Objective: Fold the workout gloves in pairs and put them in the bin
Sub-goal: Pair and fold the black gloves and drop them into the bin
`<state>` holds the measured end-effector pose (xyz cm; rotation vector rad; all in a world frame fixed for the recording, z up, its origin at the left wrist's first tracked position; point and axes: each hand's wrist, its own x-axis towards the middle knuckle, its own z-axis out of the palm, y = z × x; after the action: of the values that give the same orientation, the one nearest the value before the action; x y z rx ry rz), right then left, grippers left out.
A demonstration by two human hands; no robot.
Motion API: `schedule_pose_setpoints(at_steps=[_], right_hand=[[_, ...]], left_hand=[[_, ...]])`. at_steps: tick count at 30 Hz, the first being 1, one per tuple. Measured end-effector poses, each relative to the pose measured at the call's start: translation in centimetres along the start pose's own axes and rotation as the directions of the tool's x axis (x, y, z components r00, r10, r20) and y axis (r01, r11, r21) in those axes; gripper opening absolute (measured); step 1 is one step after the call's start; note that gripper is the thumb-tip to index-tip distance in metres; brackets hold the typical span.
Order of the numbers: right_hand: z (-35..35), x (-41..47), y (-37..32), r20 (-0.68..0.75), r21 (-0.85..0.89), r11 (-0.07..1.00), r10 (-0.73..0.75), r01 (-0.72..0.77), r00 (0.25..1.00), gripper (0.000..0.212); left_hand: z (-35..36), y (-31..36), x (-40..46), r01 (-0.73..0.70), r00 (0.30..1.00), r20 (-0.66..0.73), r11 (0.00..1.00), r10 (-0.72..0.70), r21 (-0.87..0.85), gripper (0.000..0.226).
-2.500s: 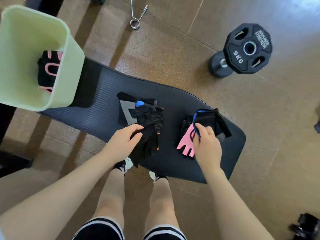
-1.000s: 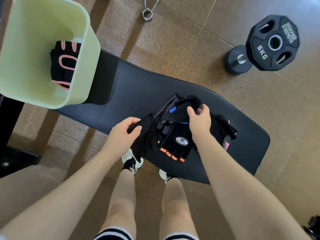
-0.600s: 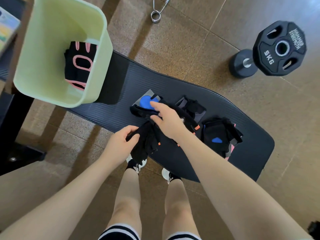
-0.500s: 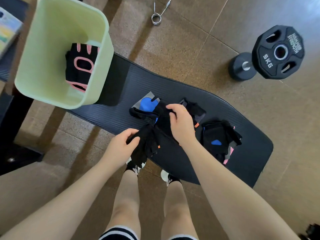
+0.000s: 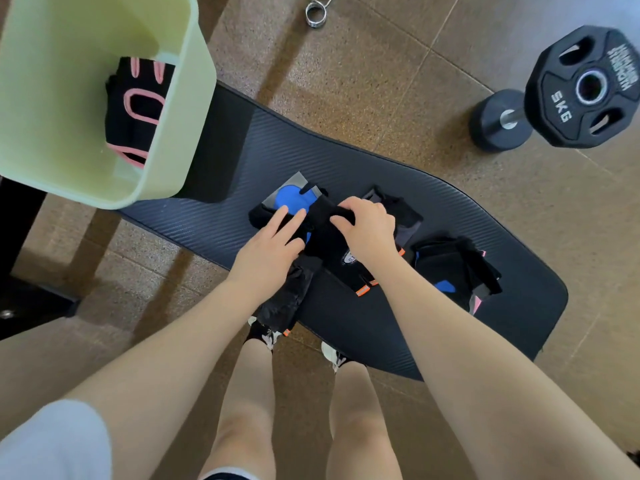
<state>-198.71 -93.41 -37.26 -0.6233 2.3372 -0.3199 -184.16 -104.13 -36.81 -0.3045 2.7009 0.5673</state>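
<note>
A pale green bin (image 5: 180, 98) stands at the mat's left end with a folded black-and-pink glove pair (image 5: 138, 109) inside. My right hand (image 5: 367, 230) grips the cuff of a black glove with orange trim (image 5: 341, 254) lying on the dark mat (image 5: 346, 161). My left hand (image 5: 270, 244) lies beside it, fingers stretched onto a blue-padded glove (image 5: 289, 199), palm pinning a second black orange-trimmed glove (image 5: 287, 299) that hangs over the mat's near edge. Another dark glove (image 5: 407, 216) shows behind my right hand. A pile of black, blue and pink gloves (image 5: 450, 268) sits to the right.
A 5 kg dumbbell (image 5: 581, 88) rests on the brown floor at the far right. A metal spring clip (image 5: 317, 15) lies at the top. Dark equipment (image 5: 20, 237) sits under the bin. My legs and shoes (image 5: 266, 337) are at the mat's near edge.
My left hand slid forward, its fingers spreading onto the blue-padded glove. My right hand laid its orange-trimmed glove across the one under my left hand.
</note>
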Motion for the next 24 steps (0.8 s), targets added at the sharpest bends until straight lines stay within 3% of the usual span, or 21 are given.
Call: schedule_pose_setpoints(at_steps=[3,5,7,9,10,12,15,18,21,24], right_hand=[[-0.3,-0.3,0.5,0.044,0.19,0.982,-0.012,0.003,0.999,0.028],[-1.2,-0.9,1.2,-0.008,0.327,0.945,0.034,-0.03,0.999,0.024],[-3.0,-2.0,2.3,-0.066,0.608,0.792,0.127,-0.061,0.99,0.013],[-5.1,-3.5,3.5,-0.007,0.808,0.582,0.163,-0.09,0.987,0.017],[-6.1,-4.4,4.0,0.044,0.832,0.543,0.136,-0.111,0.99,0.022],[-7.7,-6.2,4.6,0.133,0.814,0.562,0.066,-0.147,0.989,0.027],[-10.3,-8.8,4.3,0.247,0.81,0.545,0.016,-0.215,0.969,0.027],[-14.0,-11.2,3.6,0.301,0.784,0.595,-0.111,-0.179,0.947,0.019],[-18.4,-13.8,2.0,0.378,0.743,0.655,-0.245,-0.135,0.893,0.014],[-22.2,-16.2,0.2,0.371,0.772,0.632,-0.366,-0.064,0.853,0.005]], left_hand=[[1.4,-0.8,0.9,0.122,0.99,0.08,0.99,-0.117,-0.065,0.02],[1.8,-0.9,1.0,0.15,0.985,0.1,0.985,-0.142,-0.081,0.022],[1.8,-0.7,0.9,0.175,0.978,0.126,0.982,-0.165,-0.074,0.022],[1.4,-0.2,1.1,0.189,0.968,0.177,0.981,-0.178,-0.045,0.022],[0.8,0.1,1.3,0.186,0.965,0.195,0.982,-0.177,-0.03,0.024],[-1.1,0.7,1.1,0.155,0.97,0.202,0.985,-0.137,-0.075,0.027],[-5.1,1.8,-0.1,-0.048,0.999,-0.015,0.987,0.046,-0.151,0.016],[-9.7,3.5,-2.4,-0.224,0.972,-0.123,0.941,0.199,-0.253,0.014],[-14.5,5.9,-4.2,-0.298,0.952,-0.177,0.893,0.251,-0.336,0.016],[-18.9,8.2,-5.3,-0.367,0.93,-0.17,0.841,0.325,-0.399,0.02]])
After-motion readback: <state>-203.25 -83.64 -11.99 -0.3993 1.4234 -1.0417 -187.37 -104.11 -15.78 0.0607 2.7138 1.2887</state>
